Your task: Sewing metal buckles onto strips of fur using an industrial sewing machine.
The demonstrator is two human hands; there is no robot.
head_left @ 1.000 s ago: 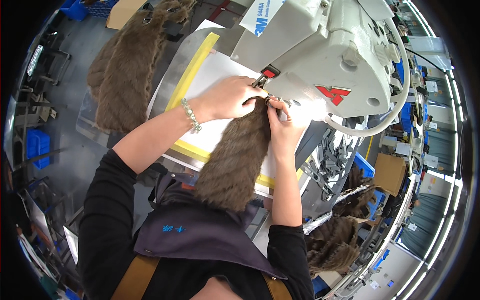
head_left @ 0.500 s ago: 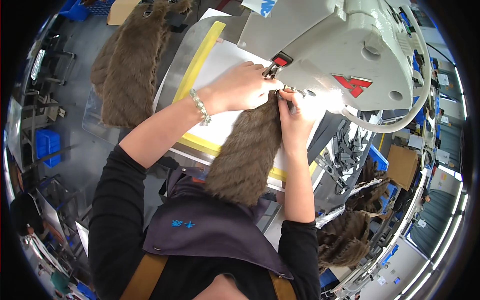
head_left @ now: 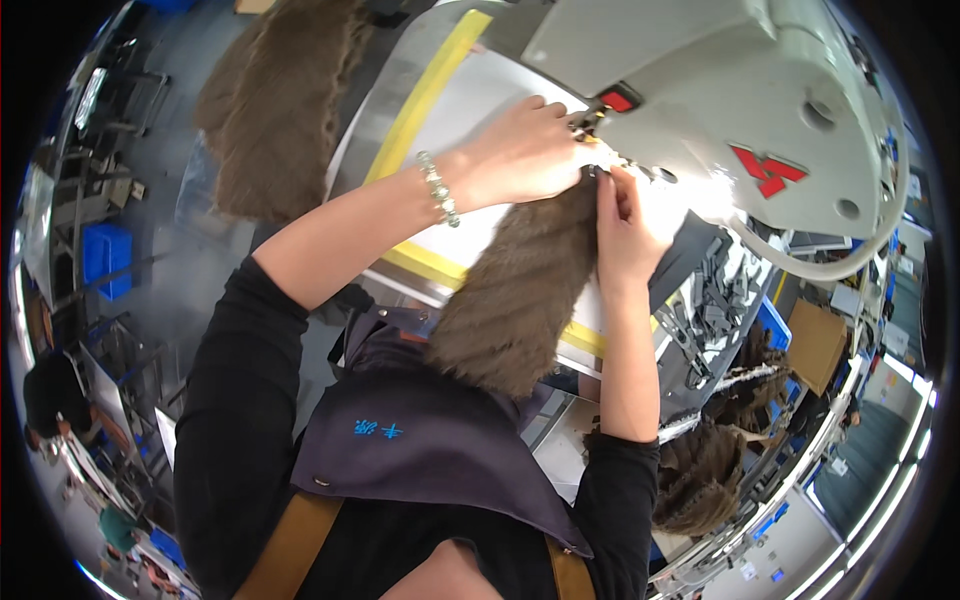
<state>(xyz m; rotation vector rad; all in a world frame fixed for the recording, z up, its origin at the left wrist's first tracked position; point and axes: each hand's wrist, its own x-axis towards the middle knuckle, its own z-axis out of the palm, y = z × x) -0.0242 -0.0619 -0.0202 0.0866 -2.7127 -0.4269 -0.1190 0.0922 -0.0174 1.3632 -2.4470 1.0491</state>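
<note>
A long brown fur piece [head_left: 520, 285] hangs from the sewing machine's needle area down over the table's near edge, against my apron. My left hand [head_left: 525, 150], with a beaded bracelet at the wrist, is closed on its far end from the left, fingers bent close beside the presser foot. From the right, my right hand [head_left: 632, 230] pinches the same end, where a small dark bit shows at the fingertips. The grey-white sewing machine [head_left: 690, 110] stands over both hands, its lamp glaring there. Fingertips and glare partly hide the needle and the edge being held.
More brown fur pieces [head_left: 285, 110] lie at the far left. White sheeting edged with yellow tape [head_left: 430, 95] covers the worktop. Dark grey strap pieces [head_left: 722, 290] are heaped at the right, near further fur pieces [head_left: 700, 480] and a cardboard box [head_left: 815, 335].
The whole view has shifted, so machine, hands and fur appear farther right and slightly higher. Both hands stay at the fur's far end by the needle.
</note>
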